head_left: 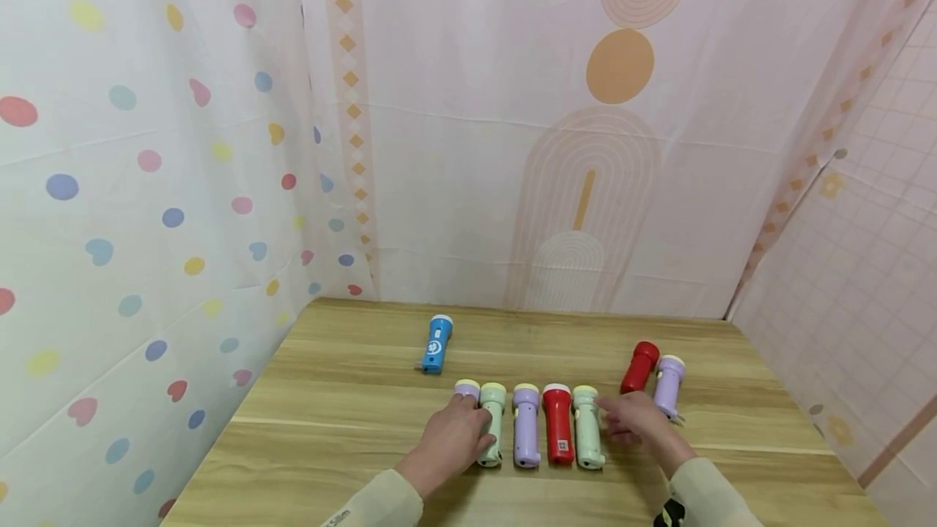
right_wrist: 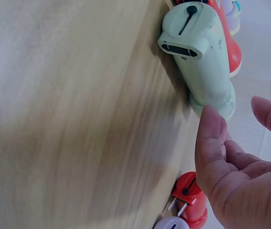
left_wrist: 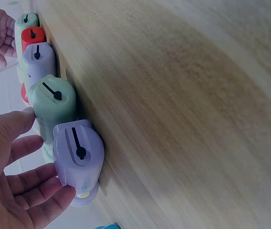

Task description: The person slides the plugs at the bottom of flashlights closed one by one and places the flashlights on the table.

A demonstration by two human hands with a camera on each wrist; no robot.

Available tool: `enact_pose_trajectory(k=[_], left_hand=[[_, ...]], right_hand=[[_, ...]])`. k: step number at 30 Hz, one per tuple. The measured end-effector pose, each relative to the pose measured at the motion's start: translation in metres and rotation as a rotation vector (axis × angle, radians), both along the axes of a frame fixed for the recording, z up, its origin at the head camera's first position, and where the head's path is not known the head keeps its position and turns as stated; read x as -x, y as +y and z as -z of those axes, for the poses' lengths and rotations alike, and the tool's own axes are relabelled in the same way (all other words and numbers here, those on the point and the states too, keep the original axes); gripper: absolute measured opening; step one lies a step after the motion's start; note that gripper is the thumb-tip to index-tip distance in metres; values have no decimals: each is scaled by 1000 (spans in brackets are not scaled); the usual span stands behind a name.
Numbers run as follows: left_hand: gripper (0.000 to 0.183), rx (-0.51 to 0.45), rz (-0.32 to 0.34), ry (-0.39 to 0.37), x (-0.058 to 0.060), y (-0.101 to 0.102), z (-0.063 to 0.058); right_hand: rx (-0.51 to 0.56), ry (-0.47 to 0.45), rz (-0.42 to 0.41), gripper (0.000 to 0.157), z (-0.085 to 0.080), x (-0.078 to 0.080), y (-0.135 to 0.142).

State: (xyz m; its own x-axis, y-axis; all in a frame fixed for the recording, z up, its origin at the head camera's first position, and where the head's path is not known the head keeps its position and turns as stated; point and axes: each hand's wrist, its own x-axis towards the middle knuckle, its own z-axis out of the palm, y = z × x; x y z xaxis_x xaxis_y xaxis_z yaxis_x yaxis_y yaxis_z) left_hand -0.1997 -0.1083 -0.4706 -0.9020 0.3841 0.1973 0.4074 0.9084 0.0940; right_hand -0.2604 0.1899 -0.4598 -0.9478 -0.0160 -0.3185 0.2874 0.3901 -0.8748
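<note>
In the head view, a row of flashlights lies on the wooden table. My left hand (head_left: pixel 451 439) is over the leftmost purple flashlight (left_wrist: pixel 80 155), mostly hiding it in the head view. Its fingers touch that flashlight's outer side, while the thumb rests against the neighbouring light-green flashlight (left_wrist: pixel 56 102). Further right in the row are another purple flashlight (head_left: pixel 525 425), a red flashlight (head_left: pixel 558 425) and a second light-green flashlight (head_left: pixel 587 428). Beside this last one, near its head, is my right hand (head_left: pixel 635 420), its fingers loosely extended and nothing held.
A blue flashlight (head_left: pixel 437 346) lies alone towards the back left of the table (head_left: pixel 329 405). To the right, beyond my right hand, lie another red flashlight (head_left: pixel 640 364) and another purple flashlight (head_left: pixel 668 387), with metal prongs out at the red one's end. Patterned curtains (head_left: pixel 454 185) surround the table.
</note>
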Motion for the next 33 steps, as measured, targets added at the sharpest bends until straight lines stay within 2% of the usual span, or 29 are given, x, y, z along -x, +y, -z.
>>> enact_pose_trajectory(k=[6, 13, 21, 28, 33], left_hand=[[22, 1, 0, 9, 0, 0, 0], [22, -2, 6, 27, 0, 0, 1], [22, 1, 5, 32, 0, -1, 1], [22, 3, 5, 30, 0, -1, 0], [22, 0, 7, 27, -1, 0, 0]], right_hand=[[-2, 19, 1, 34, -6, 3, 4], [19, 27, 14, 45, -17, 12, 14], [89, 17, 57, 40, -34, 24, 28], [116, 27, 104, 38, -40, 34, 43], [120, 40, 114, 47, -43, 39, 53]])
